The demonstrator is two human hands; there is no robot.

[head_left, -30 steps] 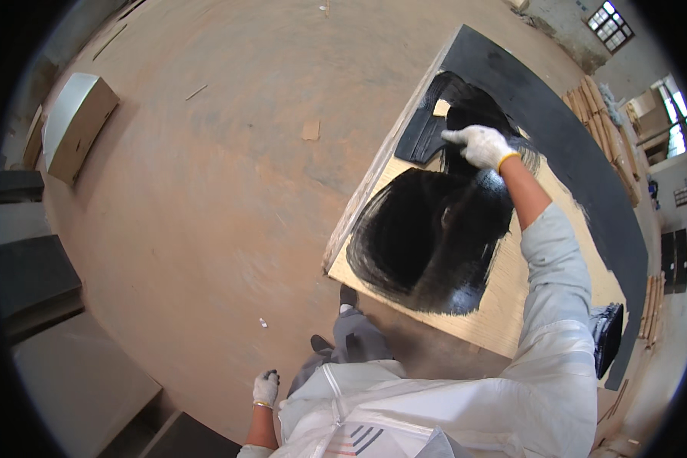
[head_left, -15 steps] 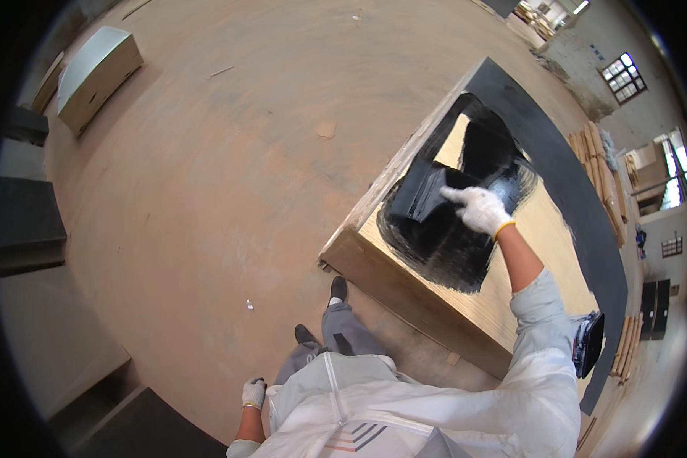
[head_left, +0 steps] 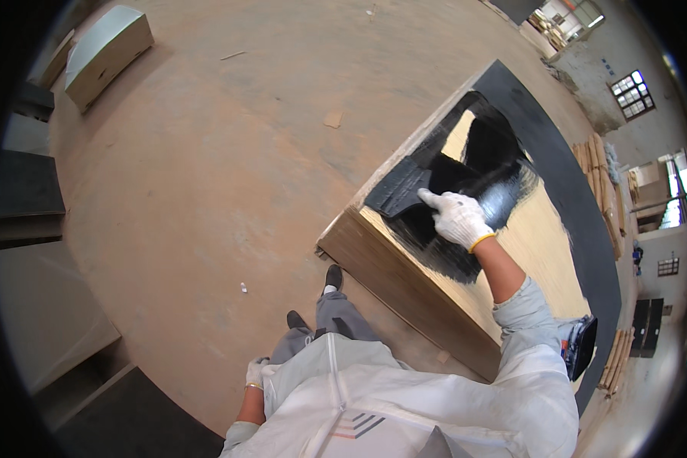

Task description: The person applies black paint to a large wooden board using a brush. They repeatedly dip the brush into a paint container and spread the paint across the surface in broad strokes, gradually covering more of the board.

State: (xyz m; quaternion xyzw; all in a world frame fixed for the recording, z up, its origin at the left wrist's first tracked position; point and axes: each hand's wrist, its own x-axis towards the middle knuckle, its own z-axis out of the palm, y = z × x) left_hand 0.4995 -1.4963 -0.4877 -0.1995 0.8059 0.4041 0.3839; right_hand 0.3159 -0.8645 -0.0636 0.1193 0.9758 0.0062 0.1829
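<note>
The right hand's [head_left: 458, 220] fingers [head_left: 430, 198] look clamped on a flat dark spreader [head_left: 397, 187], the index stretched out onto it and the thumb hidden from me. That spreader lies on top of the block [head_left: 538, 248], by its left edge and close to its near-left corner. Around it I see black paint [head_left: 500, 145] over the left part of the block's top, shiny beside the knuckles, with a bare pale strip toward the block's far end. A dull grey band [head_left: 565, 160] runs down the block's right edge. At the block's near-right corner a dark tub [head_left: 585, 347] shows past the sleeve [head_left: 523, 313].

The left hand [head_left: 256, 372], gloved white like the other, is well apart from the block, low beside the jacket [head_left: 404, 382]; whether its fingers are apart or together I can't tell. Two dark shoes [head_left: 333, 276] stand near the block's near-left corner. Left of the block, out across the floor [head_left: 206, 191], are a card scrap [head_left: 333, 119] and, farther off, a pale box [head_left: 108, 61]. Beyond the block's right edge lie wooden poles [head_left: 599, 191].
</note>
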